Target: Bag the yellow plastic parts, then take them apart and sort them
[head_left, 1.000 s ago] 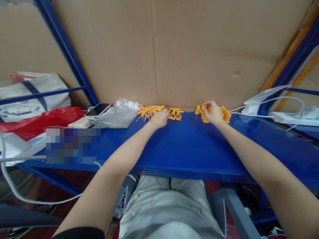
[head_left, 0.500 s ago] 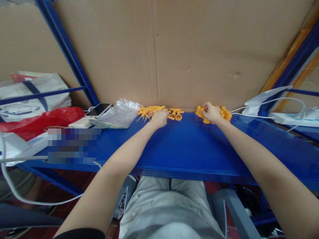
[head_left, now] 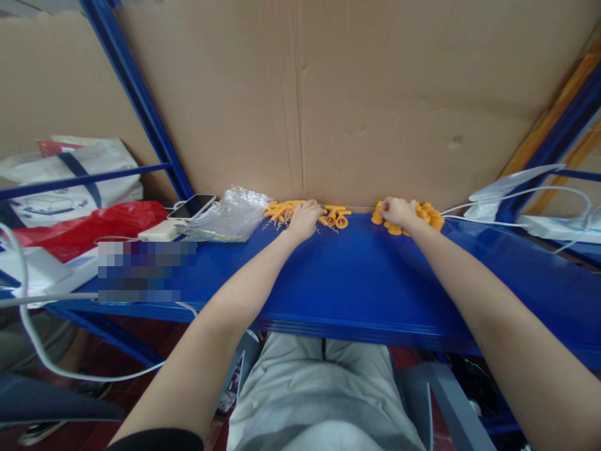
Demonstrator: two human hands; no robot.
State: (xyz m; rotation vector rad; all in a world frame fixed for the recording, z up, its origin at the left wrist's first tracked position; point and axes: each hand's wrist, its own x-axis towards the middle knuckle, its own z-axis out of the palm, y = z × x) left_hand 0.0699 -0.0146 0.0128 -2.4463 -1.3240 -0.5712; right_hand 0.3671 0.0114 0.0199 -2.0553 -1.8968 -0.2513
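Observation:
Two heaps of small orange plastic parts lie at the back of a blue shelf, against a cardboard wall. My left hand rests with curled fingers on the left heap, among T-shaped pieces and small metal springs. On the right heap of stubby orange parts sits my right hand, fingers bent over the pieces. Whether either hand grips a piece is hidden by the fingers.
A clear plastic bag, a phone and a white power bank lie left of the parts. Further left are a red bag and a white bag. White cables and a power strip lie at right. Blue rack posts frame the shelf.
My right hand has lowered from a raised hold onto the right heap. My left hand shifted slightly over the left heap. The camera view moved a little.

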